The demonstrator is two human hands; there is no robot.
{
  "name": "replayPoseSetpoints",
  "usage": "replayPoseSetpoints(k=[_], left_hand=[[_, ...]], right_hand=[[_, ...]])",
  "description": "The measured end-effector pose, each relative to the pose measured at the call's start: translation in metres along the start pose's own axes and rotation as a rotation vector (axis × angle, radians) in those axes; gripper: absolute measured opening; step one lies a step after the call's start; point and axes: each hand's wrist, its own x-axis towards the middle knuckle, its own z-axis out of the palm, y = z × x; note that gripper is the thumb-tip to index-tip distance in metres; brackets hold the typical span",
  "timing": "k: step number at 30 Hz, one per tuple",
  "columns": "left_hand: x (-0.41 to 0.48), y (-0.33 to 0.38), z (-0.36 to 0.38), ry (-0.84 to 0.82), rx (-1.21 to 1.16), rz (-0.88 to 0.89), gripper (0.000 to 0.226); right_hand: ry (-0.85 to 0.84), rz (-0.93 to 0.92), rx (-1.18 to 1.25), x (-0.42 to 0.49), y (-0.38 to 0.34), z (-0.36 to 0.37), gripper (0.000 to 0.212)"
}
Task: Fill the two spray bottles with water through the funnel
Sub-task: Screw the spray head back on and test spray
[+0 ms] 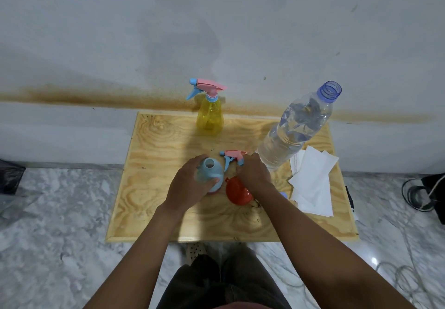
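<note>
Closest to me, my dark trousers [224, 282] show above the marbled floor [60, 248], and both bare forearms reach forward over the near edge of the wooden desk [149, 164]. Under my right wrist the red funnel [237, 193] lies on the desk, partly hidden by the arm. My left grip [190, 184] is wrapped round the blue spray bottle [210, 169], with the thumb across its front and the fingers curled round the far side. The bottle's base is on the desk, its neck is open and it has no sprayer on it. Just beside it, my right grip [255, 172] holds the loose sprayer head [232, 157], which is pink on top with a blue trigger, my fingers curled over its back end. To the right, white paper napkins [313, 181] lie in a loose stack. Beyond them the big clear water bottle [296, 128] stands uncapped with water in it. Farthest back, at the desk's far edge, the yellow spray bottle [209, 116] stands with its pink and blue sprayer on, against the grey wall [216, 31] with its brown streak
</note>
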Motion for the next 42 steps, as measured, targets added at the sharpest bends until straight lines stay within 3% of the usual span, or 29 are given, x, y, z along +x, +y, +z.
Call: replayPoseSetpoints(k=[8,12,18,26,34,42], left_hand=[[0.003,-0.007,0.003,-0.014,-0.032,-0.034,0.069],[0.004,-0.015,0.007,-0.066,-0.092,-0.078,0.079],[0.003,-0.015,0.011,-0.021,-0.133,-0.076,0.069],[0.003,-0.006,0.005,0.013,-0.121,-0.084,0.081],[0.004,0.013,-0.015,0.041,-0.010,0.009,0.081],[-0.003,0.031,-0.034,0.122,0.015,0.108,0.079]], right_hand=[[0.014,0.000,0.033,0.013,-0.005,0.006,0.026],[0.015,0.015,0.084,0.014,-0.009,0.001,0.032],[0.157,-0.119,0.301,-0.004,-0.018,-0.029,0.047],[0.314,-0.328,0.814,-0.049,-0.047,-0.098,0.034],[0.311,-0.452,1.215,-0.074,-0.086,-0.140,0.028],[0.277,-0.486,1.323,-0.081,-0.110,-0.134,0.027]])
